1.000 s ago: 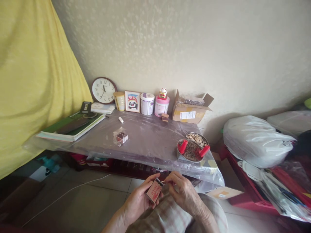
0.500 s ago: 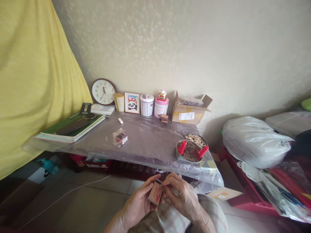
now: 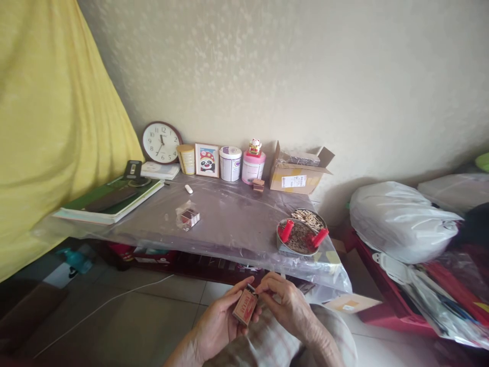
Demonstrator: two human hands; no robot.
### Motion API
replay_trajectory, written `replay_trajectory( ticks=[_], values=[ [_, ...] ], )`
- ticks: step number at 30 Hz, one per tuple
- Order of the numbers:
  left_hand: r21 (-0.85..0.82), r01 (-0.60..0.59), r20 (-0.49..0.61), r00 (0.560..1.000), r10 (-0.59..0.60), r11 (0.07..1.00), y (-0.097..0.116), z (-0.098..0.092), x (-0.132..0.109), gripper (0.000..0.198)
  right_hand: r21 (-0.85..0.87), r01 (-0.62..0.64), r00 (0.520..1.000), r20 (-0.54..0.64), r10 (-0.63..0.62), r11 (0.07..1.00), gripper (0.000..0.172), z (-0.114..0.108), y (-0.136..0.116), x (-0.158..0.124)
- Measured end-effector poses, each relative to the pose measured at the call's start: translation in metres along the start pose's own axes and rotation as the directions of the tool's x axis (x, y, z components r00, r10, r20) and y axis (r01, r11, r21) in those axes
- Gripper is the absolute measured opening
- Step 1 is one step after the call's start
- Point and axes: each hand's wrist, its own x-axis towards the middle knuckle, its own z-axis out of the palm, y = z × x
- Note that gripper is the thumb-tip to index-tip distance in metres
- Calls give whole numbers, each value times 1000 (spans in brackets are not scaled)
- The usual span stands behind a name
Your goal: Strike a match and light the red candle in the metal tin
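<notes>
My left hand [image 3: 221, 318] grips a small red matchbox [image 3: 245, 306] at the bottom of the view, over my lap, with its drawer end turned up. My right hand [image 3: 280, 300] is pinched at the open top end of the matchbox, fingertips together; whether a match is between them is too small to make out. On the table beyond sits a round metal tray [image 3: 301, 237] holding two red candles and a heap of matchsticks. A small packet of matchboxes [image 3: 190, 217] lies in the middle of the table.
A low table [image 3: 229, 214] under clear plastic stands against the wall. Along its back are a clock [image 3: 156, 142], a picture frame, tins and an open cardboard box [image 3: 298, 173]. Books lie at the left. A yellow curtain hangs left; white plastic bags [image 3: 401, 219] pile up at the right.
My right fingers have closed in on the top end of the matchbox. Both hands sit slightly lower in view; the table's things have not moved.
</notes>
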Motion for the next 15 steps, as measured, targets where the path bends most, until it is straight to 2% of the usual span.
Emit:
replay_trajectory(
  ticks=[4,9,13,15],
  values=[
    [-16,-14,10,1000,14,1000,2,1,0,57,176,10,998,-64,1,984,14,3,6,0],
    [-36,-31,78,996,34,999,2,2,-1,43,448,-20,971,-203,124,894,5,9,17,-3],
    [-45,-57,135,989,62,997,1,2,-2,32,491,-35,921,-322,219,871,6,13,20,-6],
    [-44,-67,130,989,72,997,2,2,-2,31,431,-24,910,-365,198,902,6,14,19,-7]
  ],
)
